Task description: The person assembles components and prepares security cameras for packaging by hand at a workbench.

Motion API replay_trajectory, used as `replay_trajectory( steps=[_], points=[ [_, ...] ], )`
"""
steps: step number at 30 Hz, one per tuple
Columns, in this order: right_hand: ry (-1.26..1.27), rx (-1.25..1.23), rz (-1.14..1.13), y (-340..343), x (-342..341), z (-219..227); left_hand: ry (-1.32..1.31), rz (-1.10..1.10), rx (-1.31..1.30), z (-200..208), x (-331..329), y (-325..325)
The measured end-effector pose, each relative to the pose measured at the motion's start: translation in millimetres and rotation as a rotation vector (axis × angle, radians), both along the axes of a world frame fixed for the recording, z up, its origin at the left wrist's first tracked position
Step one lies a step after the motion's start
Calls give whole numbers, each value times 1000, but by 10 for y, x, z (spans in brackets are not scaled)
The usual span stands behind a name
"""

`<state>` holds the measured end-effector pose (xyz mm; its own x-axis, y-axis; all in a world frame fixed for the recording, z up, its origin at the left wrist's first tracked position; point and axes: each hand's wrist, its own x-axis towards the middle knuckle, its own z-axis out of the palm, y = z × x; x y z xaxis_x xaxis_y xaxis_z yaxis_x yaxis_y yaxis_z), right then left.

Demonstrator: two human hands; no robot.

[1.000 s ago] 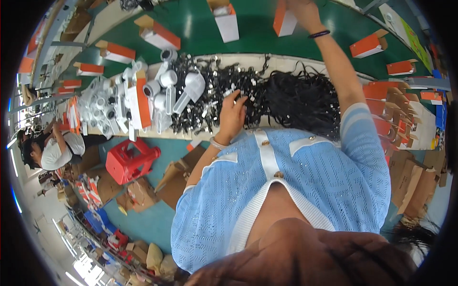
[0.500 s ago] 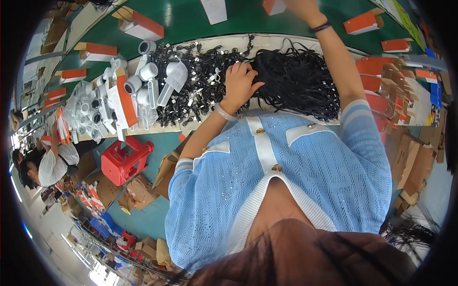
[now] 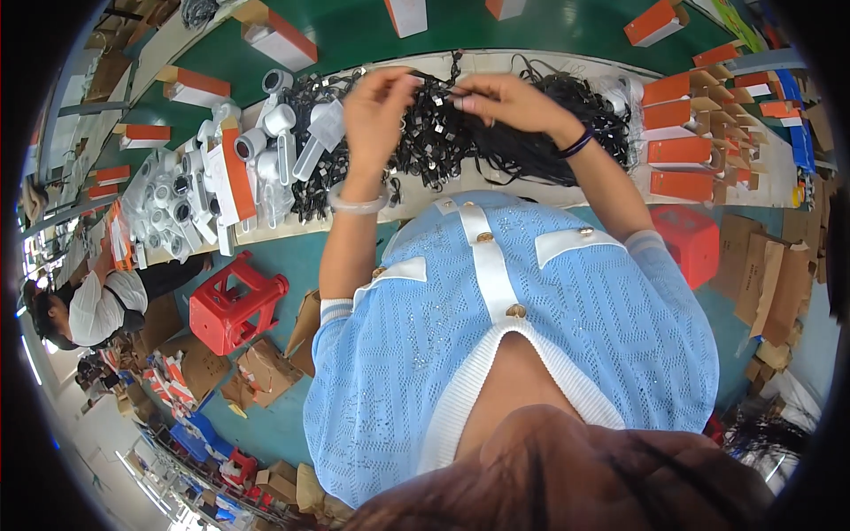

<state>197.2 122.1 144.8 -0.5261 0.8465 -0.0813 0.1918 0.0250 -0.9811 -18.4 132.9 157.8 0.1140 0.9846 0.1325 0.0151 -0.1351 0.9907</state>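
My left hand (image 3: 376, 115) is raised above the heap of black cables (image 3: 434, 146), its thumb and fingers pinched together. Facing it, my right hand (image 3: 513, 106) is also closed in a pinch, over the pile of flat black straps (image 3: 531, 159). A thin dark strap or cord (image 3: 432, 80) spans the gap between the fingertips of both hands; its exact kind is hard to make out. Left of the cables lie white handheld devices with round heads (image 3: 280, 121), several in clear plastic bags. Among them an orange and white box (image 3: 232, 181) stands upright.
Orange and white boxes (image 3: 282, 40) stand along the green surface (image 3: 354, 44) behind the bench. More open-flapped boxes (image 3: 677, 150) are stacked at the right. Red stools (image 3: 232, 305) and cardboard (image 3: 266, 367) are on the floor. Another person (image 3: 106, 310) works at the far left.
My right hand has come back from a box on the green surface to above the piles. My left hand has lifted off the heap and moved left. Both now pinch the dark strap or cord.
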Motion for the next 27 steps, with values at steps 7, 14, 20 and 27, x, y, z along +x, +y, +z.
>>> replay_trajectory(
  steps=[7,14,20,27],
  points=[
    [-74,472,208,-76,-579,1118,-187,-345,-271,115,-258,-341],
    [-754,819,542,-254,-890,2017,-279,-734,-289,-2,45,-322],
    [-1174,453,438,-381,-569,1930,291,-407,-237,71,-361,-315],
    [43,486,-68,-446,-504,661,548,-278,424,552,-207,-440]
  ],
)
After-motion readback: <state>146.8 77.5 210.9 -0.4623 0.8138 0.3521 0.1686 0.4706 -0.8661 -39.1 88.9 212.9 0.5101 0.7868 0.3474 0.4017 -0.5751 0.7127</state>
